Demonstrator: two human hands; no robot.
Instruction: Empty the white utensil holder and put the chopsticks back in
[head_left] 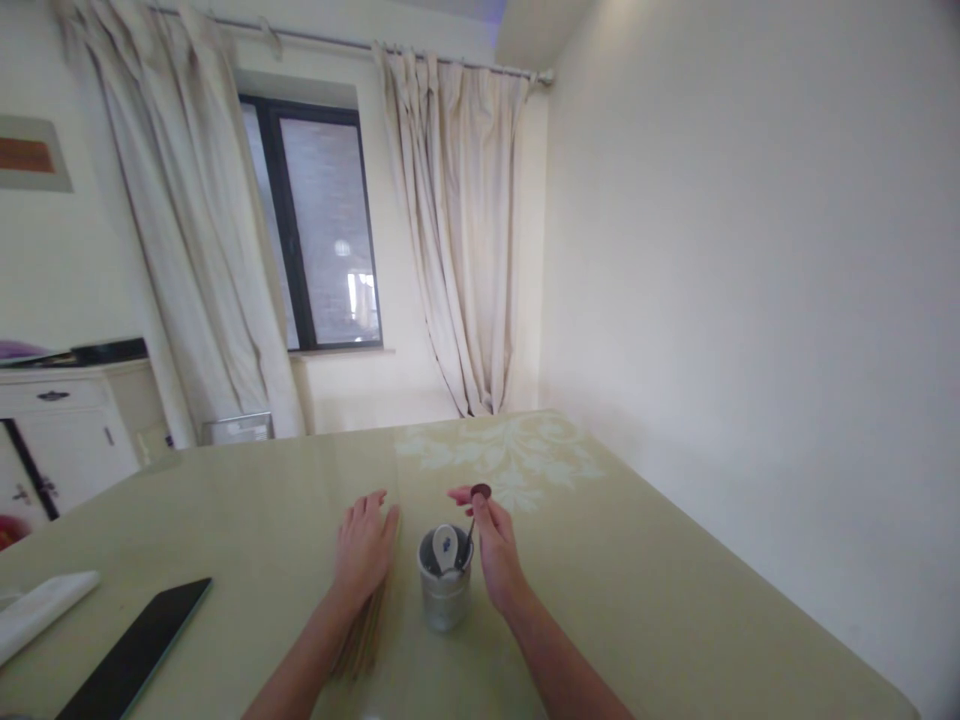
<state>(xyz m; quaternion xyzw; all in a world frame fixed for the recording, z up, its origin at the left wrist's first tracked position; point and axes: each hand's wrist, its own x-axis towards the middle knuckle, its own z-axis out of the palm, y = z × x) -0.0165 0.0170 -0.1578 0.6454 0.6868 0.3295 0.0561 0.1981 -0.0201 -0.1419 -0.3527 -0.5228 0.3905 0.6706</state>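
Note:
A grey cylindrical holder (445,604) stands upright on the table between my two hands. Inside it leans a white ceramic spoon (445,547) with a small dark blue mark. My right hand (496,545) pinches a spoon with a dark reddish-brown bowl (481,491); its thin dark handle slants down to the holder's rim, and its lower end is hidden. To the left of the holder, my left hand (365,545) lies with fingers stretched out over a bundle of thin chopsticks (363,640). The palm and forearm cover part of the bundle.
The pale green table (675,600) meets a white wall (750,300) on its right side. At the left lie a black flat slab (139,650) and a white object (45,610). Behind are a white cabinet (67,430), curtains (465,220) and a window (330,230).

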